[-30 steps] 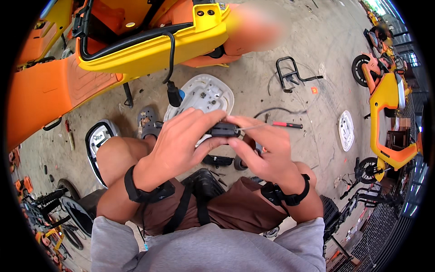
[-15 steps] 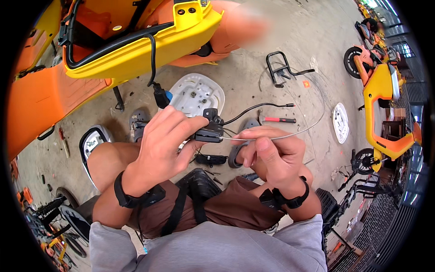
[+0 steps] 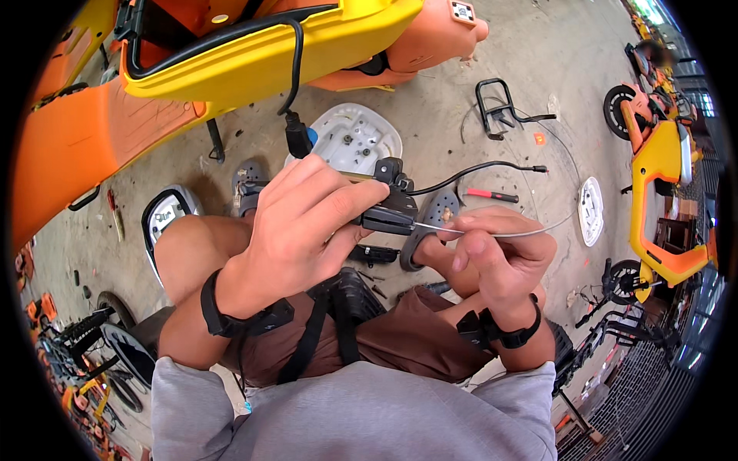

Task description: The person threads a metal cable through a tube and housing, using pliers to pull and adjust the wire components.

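L hand [image 3: 307,223] grips black brake lever [image 3: 388,209] over lap, R hand [image 3: 496,257] now pinching steel cable [image 3: 530,230] drawn out rightward vs a sec ago, so cable's prob sliding thru lever.

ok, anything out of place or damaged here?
Nothing clearly damaged. Loose parts lie scattered on the concrete floor: white cover, black rack. The left hand grips a black lever assembly; the right hand pinches its bare cable.

Concrete floor [image 3: 430,115] — white panel [image 3: 350,138], black rack [image 3: 496,107]
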`<action>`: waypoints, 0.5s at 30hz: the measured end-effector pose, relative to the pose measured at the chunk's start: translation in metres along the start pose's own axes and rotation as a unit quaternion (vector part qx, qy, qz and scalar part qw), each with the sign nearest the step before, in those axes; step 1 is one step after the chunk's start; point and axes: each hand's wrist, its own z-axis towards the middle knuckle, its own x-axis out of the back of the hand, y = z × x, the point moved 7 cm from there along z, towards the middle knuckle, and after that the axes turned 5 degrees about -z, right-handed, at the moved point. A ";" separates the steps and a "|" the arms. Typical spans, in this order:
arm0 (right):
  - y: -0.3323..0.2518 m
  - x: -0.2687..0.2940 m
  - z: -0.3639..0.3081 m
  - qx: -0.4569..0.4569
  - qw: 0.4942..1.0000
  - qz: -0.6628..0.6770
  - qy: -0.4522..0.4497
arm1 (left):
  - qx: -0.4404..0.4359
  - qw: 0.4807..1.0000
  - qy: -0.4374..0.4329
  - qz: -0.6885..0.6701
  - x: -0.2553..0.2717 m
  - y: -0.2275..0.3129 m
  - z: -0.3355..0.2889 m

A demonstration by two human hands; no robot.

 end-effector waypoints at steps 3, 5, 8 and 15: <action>0.001 0.001 -0.002 0.014 1.000 -0.020 0.014 | -0.007 1.000 -0.001 0.007 0.000 0.000 -0.002; 0.002 0.001 -0.001 0.027 0.999 -0.038 0.020 | -0.007 1.000 0.002 0.001 0.001 0.001 -0.001; 0.003 0.002 -0.004 0.016 0.998 -0.048 0.041 | -0.014 1.000 0.004 -0.004 0.001 0.002 -0.001; -0.014 -0.007 -0.005 0.125 0.986 -0.108 0.002 | -0.033 0.999 0.010 -0.002 0.000 0.006 -0.001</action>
